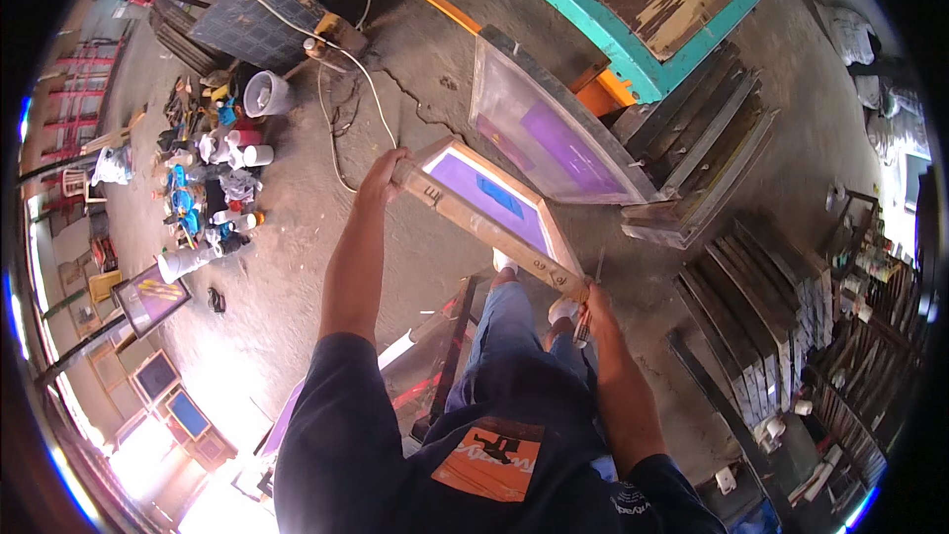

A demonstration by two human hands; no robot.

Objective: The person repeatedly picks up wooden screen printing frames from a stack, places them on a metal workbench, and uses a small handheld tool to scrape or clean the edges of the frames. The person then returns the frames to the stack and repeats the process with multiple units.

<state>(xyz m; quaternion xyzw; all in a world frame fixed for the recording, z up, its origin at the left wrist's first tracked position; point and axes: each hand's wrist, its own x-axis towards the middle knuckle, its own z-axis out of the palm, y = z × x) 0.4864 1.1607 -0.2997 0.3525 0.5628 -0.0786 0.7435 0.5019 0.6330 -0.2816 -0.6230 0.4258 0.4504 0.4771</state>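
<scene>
A wooden-framed printing screen (465, 220) is held tilted in front of my body. Its mesh is purple with a bright blue patch in the middle, and there are handwritten marks on the frame's near side. My left hand (386, 175) is closed around the far left corner of the frame. My right hand (599, 309) grips the near right corner. Beside the right-hand fingers a thin, tool-like thing (582, 328) shows, too small to make out. Just past the held screen, a larger purple mesh screen (554, 143) leans at the teal table's corner.
A teal-edged table (593, 15) with a worn brown top stands at the far right. Frames (736, 321) are stacked upright at right. A white cable (381, 104) trails over the concrete floor. Buckets (265, 95) and clutter lie at left. A dark-framed rack (450, 356) stands by my legs.
</scene>
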